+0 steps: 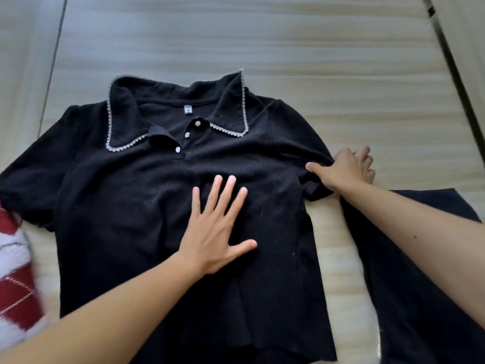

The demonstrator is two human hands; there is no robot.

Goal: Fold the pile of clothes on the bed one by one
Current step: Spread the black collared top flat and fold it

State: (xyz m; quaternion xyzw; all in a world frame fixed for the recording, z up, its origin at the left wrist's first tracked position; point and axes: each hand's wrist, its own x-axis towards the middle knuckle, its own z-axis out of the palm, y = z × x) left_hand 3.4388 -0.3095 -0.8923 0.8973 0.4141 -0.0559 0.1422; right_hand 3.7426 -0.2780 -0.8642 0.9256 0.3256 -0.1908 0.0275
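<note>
A black ribbed polo shirt (126, 206) with a pearl-trimmed collar lies spread face up on the bed, collar toward the far side. My left hand (215, 229) presses flat on the shirt's chest, fingers spread and straight. My right hand (343, 169) grips the edge of the shirt's right sleeve, thumb on top of the fabric and fingers curled beneath it. The left sleeve lies flat toward the frame's left edge.
The bed (262, 48) has a beige ribbed cover. A red and white knitted garment (15, 271) lies at the left edge. Another dark garment (420, 298) lies under my right forearm at the lower right. A dark bed-frame edge (456, 74) runs along the right.
</note>
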